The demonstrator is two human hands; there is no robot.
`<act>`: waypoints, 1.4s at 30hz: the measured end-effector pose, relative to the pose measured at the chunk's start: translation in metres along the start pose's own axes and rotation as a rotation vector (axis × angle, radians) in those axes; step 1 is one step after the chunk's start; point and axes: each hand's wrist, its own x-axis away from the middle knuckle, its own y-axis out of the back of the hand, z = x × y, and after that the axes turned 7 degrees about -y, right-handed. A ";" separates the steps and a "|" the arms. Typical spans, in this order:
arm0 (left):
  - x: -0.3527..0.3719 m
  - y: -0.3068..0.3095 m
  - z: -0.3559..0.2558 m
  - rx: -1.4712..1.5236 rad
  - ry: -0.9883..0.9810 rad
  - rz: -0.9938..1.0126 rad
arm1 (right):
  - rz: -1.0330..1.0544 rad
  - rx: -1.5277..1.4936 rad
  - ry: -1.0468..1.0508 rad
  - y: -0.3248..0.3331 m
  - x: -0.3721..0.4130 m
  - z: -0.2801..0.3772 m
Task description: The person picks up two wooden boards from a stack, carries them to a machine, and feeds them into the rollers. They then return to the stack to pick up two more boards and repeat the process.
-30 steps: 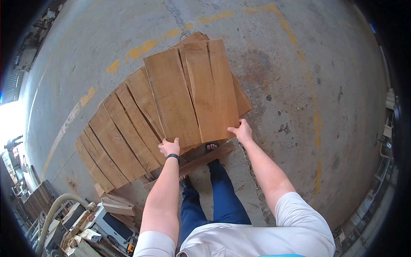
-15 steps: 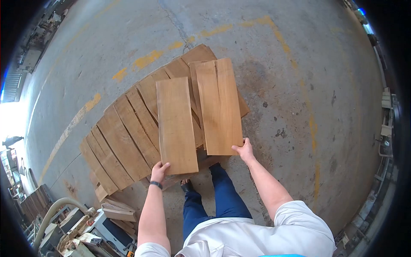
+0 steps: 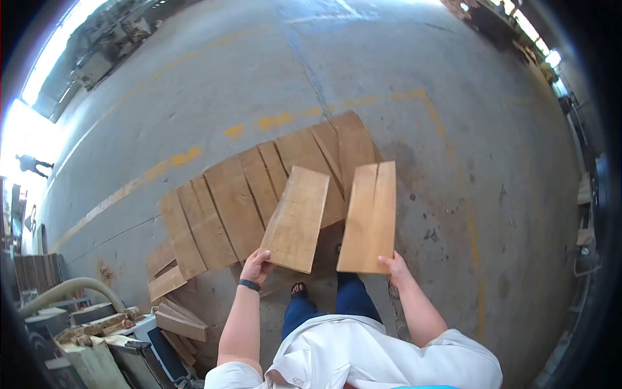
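My left hand (image 3: 257, 268) grips the near left corner of a wooden board (image 3: 297, 220), thumb on top. This board is tilted, its far end leaning to the right. In my right hand (image 3: 396, 268) is the near right corner of a second wooden board (image 3: 368, 217), which has a crack running in from its far end. Both boards are held up above a row of wooden boards (image 3: 227, 204) laid side by side, and they hide part of that row. A gap separates the two held boards at their near ends.
At the lower left stand a machine (image 3: 123, 343) with a thick hose (image 3: 74, 290) and some wood offcuts (image 3: 181, 319). Yellow lines (image 3: 275, 121) mark the concrete floor (image 3: 447, 214). A distant person (image 3: 34, 165) is at the far left. My sandalled foot (image 3: 299, 289) is beside the boards.
The view has tipped up, showing more far floor. The left board has turned clockwise, and the right board has tilted slightly the same way. Both hands keep their grip.
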 end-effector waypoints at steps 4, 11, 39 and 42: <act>0.059 0.018 -0.027 0.052 -0.071 -0.026 | -0.124 0.164 0.159 -0.032 0.055 -0.037; 0.195 0.089 -0.031 0.092 -0.228 -0.246 | -0.118 0.218 0.211 -0.052 0.079 -0.087; 0.797 0.233 0.137 -0.594 -0.737 -2.007 | 1.058 0.758 0.180 -0.303 0.300 -0.204; 0.827 0.272 0.149 -0.853 -0.495 -2.179 | 1.182 0.844 0.128 -0.367 0.346 -0.244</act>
